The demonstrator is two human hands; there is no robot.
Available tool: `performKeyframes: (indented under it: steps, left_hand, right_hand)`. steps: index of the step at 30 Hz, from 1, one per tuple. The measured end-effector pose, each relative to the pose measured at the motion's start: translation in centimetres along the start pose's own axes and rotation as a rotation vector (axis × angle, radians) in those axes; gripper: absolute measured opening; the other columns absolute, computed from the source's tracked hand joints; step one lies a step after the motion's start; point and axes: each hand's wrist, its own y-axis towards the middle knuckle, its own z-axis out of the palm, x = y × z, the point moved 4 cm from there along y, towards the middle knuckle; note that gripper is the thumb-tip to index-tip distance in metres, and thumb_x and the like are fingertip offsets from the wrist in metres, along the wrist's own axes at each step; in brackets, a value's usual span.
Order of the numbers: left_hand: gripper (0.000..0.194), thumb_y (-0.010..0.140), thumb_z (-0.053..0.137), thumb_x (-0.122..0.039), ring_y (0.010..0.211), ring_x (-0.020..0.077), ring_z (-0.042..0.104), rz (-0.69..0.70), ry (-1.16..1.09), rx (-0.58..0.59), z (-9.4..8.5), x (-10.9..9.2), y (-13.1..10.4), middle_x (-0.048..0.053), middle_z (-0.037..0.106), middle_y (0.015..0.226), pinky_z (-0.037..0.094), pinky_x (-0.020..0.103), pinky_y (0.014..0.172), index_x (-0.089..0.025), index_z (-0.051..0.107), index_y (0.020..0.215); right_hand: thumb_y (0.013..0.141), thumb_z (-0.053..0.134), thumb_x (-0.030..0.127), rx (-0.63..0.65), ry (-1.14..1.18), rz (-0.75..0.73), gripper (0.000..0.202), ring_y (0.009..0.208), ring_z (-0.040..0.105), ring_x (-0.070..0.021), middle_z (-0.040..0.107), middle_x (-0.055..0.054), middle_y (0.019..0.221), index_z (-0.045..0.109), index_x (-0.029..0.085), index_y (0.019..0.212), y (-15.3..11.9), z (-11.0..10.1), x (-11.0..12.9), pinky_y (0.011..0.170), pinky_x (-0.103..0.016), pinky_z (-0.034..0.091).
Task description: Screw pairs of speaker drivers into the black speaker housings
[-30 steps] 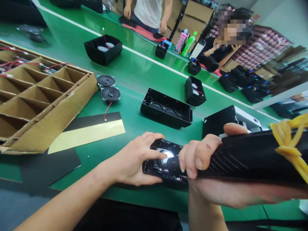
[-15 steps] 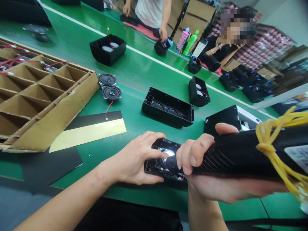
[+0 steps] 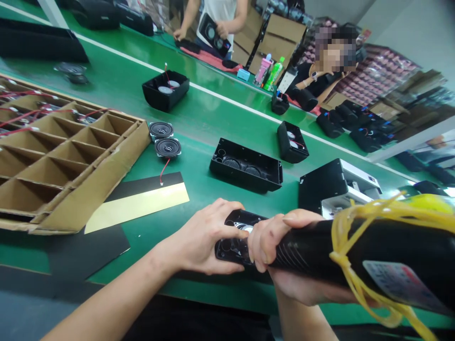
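Observation:
My left hand (image 3: 208,239) grips the left end of a black speaker housing (image 3: 227,252) lying near the table's front edge, thumb reaching over a round speaker (image 3: 245,227) inside it. My right hand (image 3: 265,241) is wrapped round a black electric screwdriver (image 3: 316,248) with yellow rubber bands (image 3: 341,258) tied about its body. The tool slants across the housing's right part, and its tip is hidden behind my fingers. Beyond my hands stands another open black housing (image 3: 245,176) with two round grilles inside.
At left is a cardboard divider box (image 3: 88,189) holding wired speakers. Two loose speakers (image 3: 167,148) lie beside it, near black and yellow sheets (image 3: 142,203). A black-and-white machine (image 3: 322,187) stands at right. More housings (image 3: 165,94) sit farther back, where two co-workers (image 3: 220,21) are.
My right hand and the screwdriver have shifted left over the housing, covering more of it. A co-worker across the table has lifted a black speaker unit. The camera view has moved slightly.

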Motion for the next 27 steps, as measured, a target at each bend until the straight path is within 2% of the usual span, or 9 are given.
performKeyframes:
  steps: [7,12,14,17,19,21,23,25,27]
  left_hand:
    - [0.040,0.079,0.091,-0.050,0.122,0.0302,0.058,-0.007,0.001,-0.005,-0.1,-0.1,0.0,0.009,0.058,0.143,0.054,0.049,0.107,-0.034,0.081,0.114]
    - [0.042,0.076,0.093,-0.050,0.128,0.0330,0.056,-0.032,-0.009,-0.005,0.1,0.1,-0.1,0.009,0.057,0.148,0.052,0.051,0.112,-0.033,0.081,0.113]
    - [0.045,0.074,0.094,-0.049,0.132,0.0341,0.056,-0.064,-0.017,0.015,0.1,0.0,-0.3,0.008,0.056,0.152,0.051,0.053,0.114,-0.033,0.079,0.113]
    - [0.063,0.072,0.096,-0.049,0.145,0.0385,0.050,-0.156,-0.046,0.073,0.3,0.0,-0.8,0.009,0.050,0.161,0.047,0.059,0.121,-0.036,0.072,0.129]
    - [0.086,0.067,0.098,-0.051,0.156,0.0432,0.040,-0.215,-0.079,0.119,0.5,0.4,-1.2,0.012,0.039,0.172,0.042,0.064,0.126,-0.038,0.063,0.145]
    - [0.092,0.068,0.096,-0.050,0.156,0.0441,0.043,-0.274,-0.139,0.111,0.8,0.9,-1.3,0.013,0.031,0.176,0.047,0.062,0.123,-0.038,0.057,0.150]
    - [0.067,0.076,0.088,-0.047,0.143,0.0385,0.058,-0.339,-0.226,0.049,0.9,1.5,-1.3,0.008,0.040,0.170,0.056,0.054,0.115,-0.042,0.066,0.139]
    - [0.033,0.086,0.076,-0.045,0.127,0.0319,0.069,-0.374,-0.282,0.006,0.9,1.9,-1.3,0.002,0.055,0.157,0.063,0.046,0.105,-0.044,0.075,0.119]
    - [0.018,0.093,0.064,-0.045,0.116,0.0295,0.074,-0.381,-0.290,-0.003,0.7,2.2,-1.5,0.001,0.062,0.150,0.065,0.044,0.097,-0.040,0.079,0.103]
  right_hand:
    - [0.105,0.065,0.047,0.008,0.006,0.073,0.026,0.042,0.052,-0.0136,0.063,0.003,0.066,0.078,0.030,0.120,0.1,-0.1,0.0,0.041,-0.025,0.046]
    - [0.095,0.074,0.064,-0.005,0.031,0.094,0.041,0.041,0.051,-0.0147,0.063,0.003,0.063,0.077,0.030,0.118,-0.6,-0.3,-0.8,0.040,-0.026,0.045]
    - [0.097,0.070,0.061,-0.010,0.033,0.116,0.039,0.041,0.053,-0.0159,0.064,0.002,0.065,0.076,0.031,0.121,-0.8,-0.1,-1.3,0.040,-0.027,0.047]
    - [0.103,0.058,0.063,-0.057,0.035,0.100,0.043,0.043,0.055,-0.0163,0.065,0.001,0.068,0.074,0.032,0.128,-0.1,0.3,-0.8,0.039,-0.026,0.046]
    - [0.103,0.053,0.072,-0.181,0.021,0.000,0.052,0.041,0.054,-0.0145,0.062,0.003,0.066,0.075,0.032,0.128,0.9,-0.3,1.4,0.039,-0.025,0.046]
    - [0.097,0.054,0.082,-0.376,-0.007,-0.143,0.063,0.037,0.046,-0.0106,0.056,0.006,0.062,0.076,0.030,0.125,1.7,-2.2,5.0,0.038,-0.023,0.045]
    - [0.091,0.061,0.082,-0.568,-0.042,-0.246,0.064,0.035,0.037,-0.0080,0.050,0.008,0.063,0.075,0.027,0.120,2.0,-5.3,8.8,0.035,-0.022,0.042]
    - [0.083,0.072,0.074,-0.753,-0.079,-0.225,0.057,0.042,0.041,-0.0107,0.051,0.005,0.071,0.074,0.027,0.115,1.7,-9.3,11.8,0.036,-0.024,0.044]
    - [0.078,0.075,0.065,-0.940,-0.084,-0.180,0.053,0.052,0.047,-0.0132,0.055,0.000,0.081,0.074,0.024,0.112,0.6,-13.8,13.9,0.038,-0.024,0.044]
